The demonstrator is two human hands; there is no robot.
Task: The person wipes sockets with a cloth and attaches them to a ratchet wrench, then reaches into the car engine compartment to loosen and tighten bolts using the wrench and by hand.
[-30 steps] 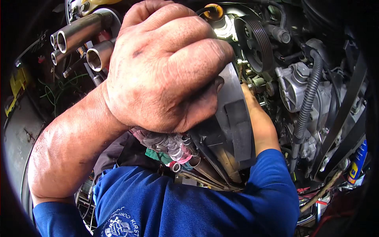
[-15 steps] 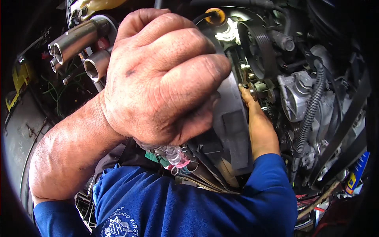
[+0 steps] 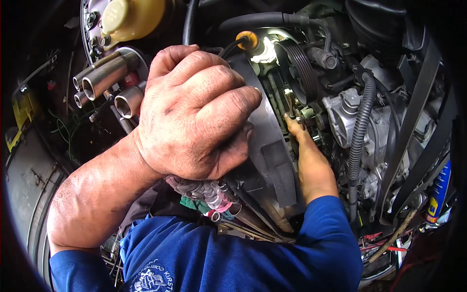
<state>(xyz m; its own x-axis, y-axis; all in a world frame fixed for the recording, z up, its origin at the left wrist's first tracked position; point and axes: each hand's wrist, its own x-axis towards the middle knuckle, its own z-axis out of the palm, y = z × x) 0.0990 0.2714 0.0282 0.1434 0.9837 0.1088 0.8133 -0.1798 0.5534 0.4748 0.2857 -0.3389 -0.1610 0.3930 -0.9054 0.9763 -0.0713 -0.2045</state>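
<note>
My left hand (image 3: 197, 114) is raised close to the view and closed in a fist, its back toward me. Whatever its fingers may hold is hidden. My right hand (image 3: 300, 134) reaches down into the engine bay, beside the ribbed belt on a pulley (image 3: 300, 73). Its fingertips are closed around small metal parts (image 3: 307, 116) below that pulley, but what they grip is too small and partly covered. A black plastic cover (image 3: 270, 155) lies between my two hands. Bright light falls at the top of the belt, next to an orange-yellow cap (image 3: 247, 41).
Metal sockets (image 3: 104, 78) stand at the left, below a yellowish reservoir (image 3: 131, 19). A ribbed hose (image 3: 360, 136) and a silver metal housing (image 3: 343, 114) are right of my right hand. A blue and yellow can (image 3: 439, 192) stands at the far right.
The view has shifted, so the engine parts appear lower and farther left. My left fist looks slightly smaller and keeps its shape. My right hand stays by the pulley.
</note>
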